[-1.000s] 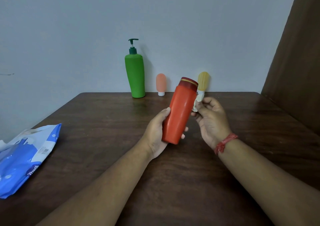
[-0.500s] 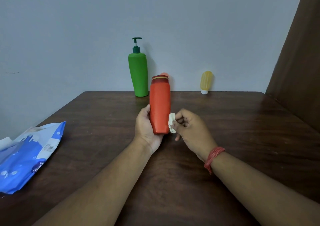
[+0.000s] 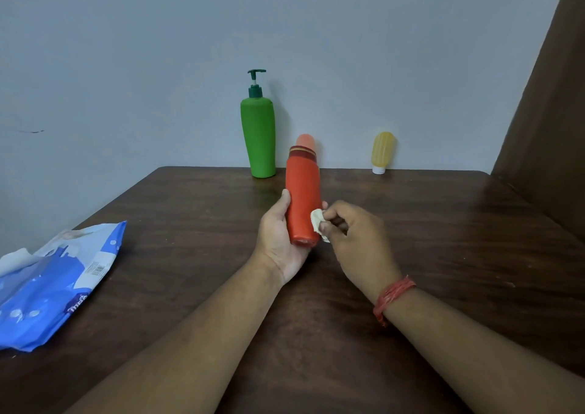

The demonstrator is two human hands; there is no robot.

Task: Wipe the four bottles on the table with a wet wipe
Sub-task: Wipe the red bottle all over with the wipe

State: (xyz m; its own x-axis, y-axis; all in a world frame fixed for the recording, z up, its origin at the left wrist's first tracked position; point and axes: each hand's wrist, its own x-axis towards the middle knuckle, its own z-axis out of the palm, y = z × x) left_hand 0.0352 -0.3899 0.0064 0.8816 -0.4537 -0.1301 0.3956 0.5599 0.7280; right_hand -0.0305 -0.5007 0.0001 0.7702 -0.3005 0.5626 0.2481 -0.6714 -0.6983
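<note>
Blue and white plastic marks the leftmost item: a wipes packet [image 3: 47, 290] lying flat on the table [image 3: 190, 223], well to the left of the red bottle [image 3: 303, 198], its flap lifted at the far end.

Green pump bottle [image 3: 258, 141] stands upright at the table's back edge, behind and just left of the red bottle, untouched by either hand.

Left hand [image 3: 280, 239] grips the red bottle from its left side and underneath; the thumb lies along the left wall, and the tip of one finger shows past the right wall, so the fingers are curled round the body. The bottle is held near upright above the table, cap away from the person, base toward the palm.

A small peach bottle [image 3: 305, 140] stands directly behind the red bottle; only its top shows.

Wet wipe [image 3: 317, 227], bunched small, touches the lower right wall of the red bottle. Right hand [image 3: 354, 239] pinches it between thumb and curled fingertips. A red thread band [image 3: 392, 296] circles that wrist.

Yellow bottle [image 3: 382, 152] stands on its white cap at the back edge, well to the right of the red bottle.

Assessment: the red bottle is under wiping now, at its lower body. Whether the three bottles at the back have been wiped cannot be told; no visible sign settles it. At the least, this bottle remains to be finished and set down.
</note>
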